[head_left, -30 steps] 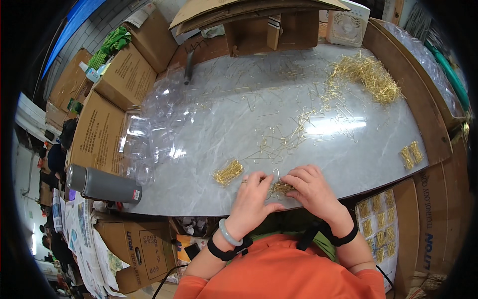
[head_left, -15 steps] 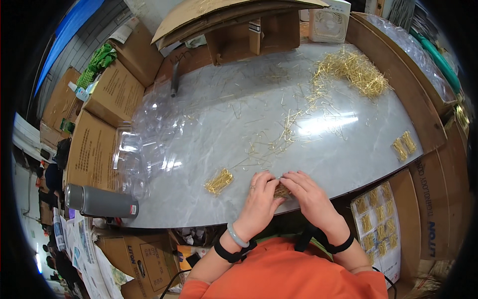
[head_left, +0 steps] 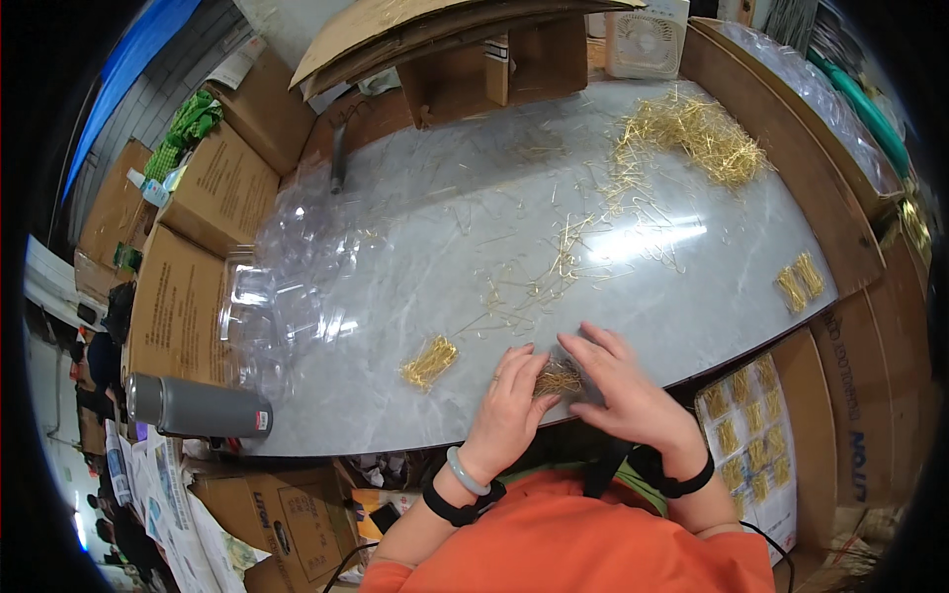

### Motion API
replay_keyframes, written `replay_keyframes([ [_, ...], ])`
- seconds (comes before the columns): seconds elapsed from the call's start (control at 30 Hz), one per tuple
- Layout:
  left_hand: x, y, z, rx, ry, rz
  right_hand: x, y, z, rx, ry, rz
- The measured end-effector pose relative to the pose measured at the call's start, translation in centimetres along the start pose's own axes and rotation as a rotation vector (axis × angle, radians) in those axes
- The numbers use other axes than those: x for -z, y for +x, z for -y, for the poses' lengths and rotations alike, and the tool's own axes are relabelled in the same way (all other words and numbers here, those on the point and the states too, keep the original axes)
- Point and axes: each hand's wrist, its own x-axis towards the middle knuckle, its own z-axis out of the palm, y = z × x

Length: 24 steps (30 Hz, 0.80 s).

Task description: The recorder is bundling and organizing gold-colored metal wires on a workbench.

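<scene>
A small clear pack of gold wire hooks [head_left: 560, 380] lies at the table's near edge, between my hands. My left hand [head_left: 506, 403] grips its left side, fingers over the top and thumb at the near edge. On the other side, my right hand [head_left: 625, 393] is open, fingers stretched out and thumb apart, close to the pack. A bundle of gold hooks [head_left: 429, 363] lies to the left of my left hand. Loose gold hooks [head_left: 514, 300] are scattered beyond my hands, leading up to a large heap of hooks [head_left: 697, 140] at the far right.
Clear plastic boxes [head_left: 289, 306] crowd the table's left side, with a grey bottle [head_left: 203, 406] in front. Two hook bundles [head_left: 800, 283] sit at the right edge. Below it, a box [head_left: 781, 514] holds several packed bundles. Cardboard boxes [head_left: 183, 314] and a white fan [head_left: 645, 42] border the table.
My right hand has opened and drawn away to the right of the pack, uncovering more of it. My left hand stays at the pack's left side.
</scene>
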Motion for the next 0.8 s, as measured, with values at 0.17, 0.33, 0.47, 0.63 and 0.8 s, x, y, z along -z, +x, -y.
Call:
replay_keyframes([
  [0.17, 0.0, 0.1, 0.0, 0.011, -0.023, 0.007, -0.4, -0.2, -2.2, 0.066, -0.109, -0.064],
  [0.33, -0.2, -0.1, 0.1, -0.033, 0.041, 0.005, -3.8, -1.0, -0.1, -0.093, -0.083, -0.295],
  [0.47, 0.0, 0.1, -0.1, 0.029, -0.061, 0.045, -5.7, 0.1, 1.5, -0.036, 0.059, -0.249],
  [0.63, 0.2, -0.1, 0.4, 0.055, -0.191, 0.063, -3.9, 0.9, 0.0, 0.060, 0.133, -0.152],
  [0.8, 0.6, -0.1, 0.6, 0.003, -0.131, 0.013, -2.4, 2.3, -0.3, 0.198, -0.082, 0.043],
])
